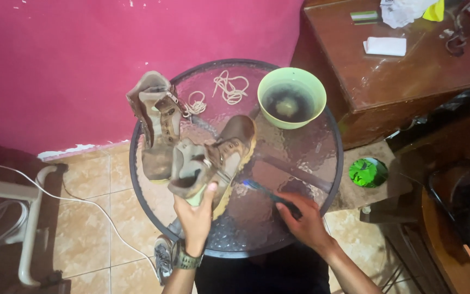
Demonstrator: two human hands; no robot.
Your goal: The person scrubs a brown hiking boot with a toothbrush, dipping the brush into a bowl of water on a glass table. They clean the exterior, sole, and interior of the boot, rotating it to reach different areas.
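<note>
Clearly the boot (213, 160) at the frame's centre is the thing in hand: the left hand (196, 215) grips it from below at the heel and collar, holding it tilted above the table (300, 163). It looks bulky and fairly heavy, with a stiff rubbery toe and sole but a soft, floppy upper and tongue, so the firm heel is probably the surest place to hold. Its muddy surface may be slick if wet. The right hand (305, 223), lower right of centre, is closed around a brush (270, 196) whose blue head points at the boot's side.

A second boot (156, 125) lies left of it, laces (229, 87) coiled above, and a green bowl (292, 97) of dark water sits upper right. Pink wall, tiled floor and a wooden desk surround the round glass table.
</note>
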